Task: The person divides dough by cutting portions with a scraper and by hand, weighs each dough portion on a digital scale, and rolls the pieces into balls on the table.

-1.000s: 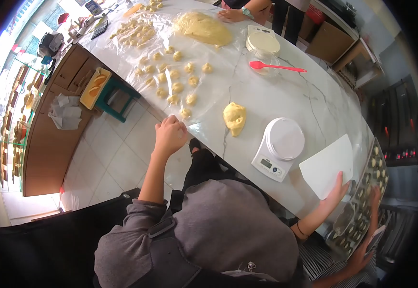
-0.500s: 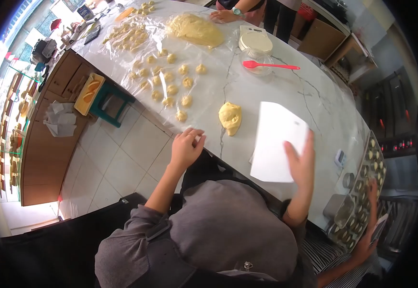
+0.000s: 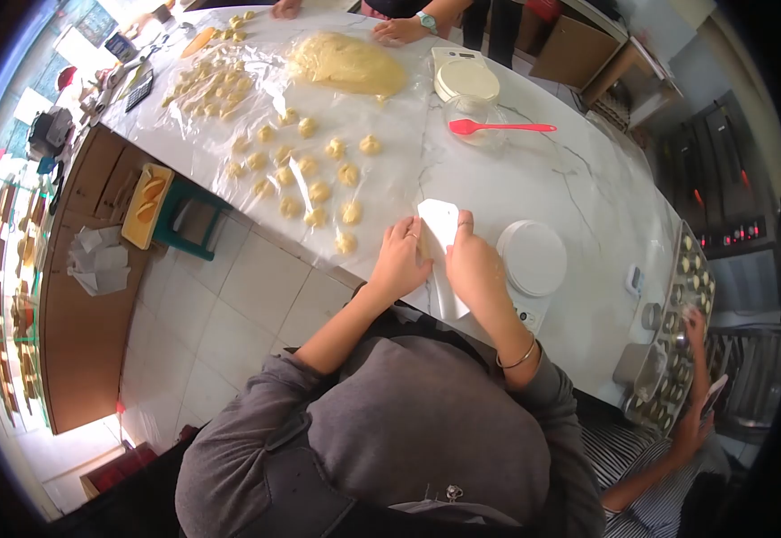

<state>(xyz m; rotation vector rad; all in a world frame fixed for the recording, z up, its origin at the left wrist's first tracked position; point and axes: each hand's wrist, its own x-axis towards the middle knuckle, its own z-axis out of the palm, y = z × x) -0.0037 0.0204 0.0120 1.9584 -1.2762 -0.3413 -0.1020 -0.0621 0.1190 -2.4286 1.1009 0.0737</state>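
My right hand (image 3: 477, 264) grips a white flat scraper (image 3: 440, 238), tilted steeply over the marble table. My left hand (image 3: 401, 258) is closed just left of it, its fingers near the scraper's face. A sliver of yellow dough (image 3: 423, 242) shows between that hand and the scraper; the rest is hidden. Right of my right hand lies a white scale (image 3: 534, 258) with a round plate. Small dough balls (image 3: 351, 212) lie on clear plastic to the left of my hands.
A large dough mass (image 3: 347, 65), a second scale (image 3: 466, 79) and a red brush (image 3: 502, 127) on a clear bowl are farther back. A person's hand (image 3: 401, 31) rests at the far edge. At right, a co-worker's hand (image 3: 695, 330) is over a tray of molds (image 3: 673, 368).
The scraper has swung left and tilted up, from over the scale to the dough piece. My left hand has moved right to meet it. The near scale shows again.
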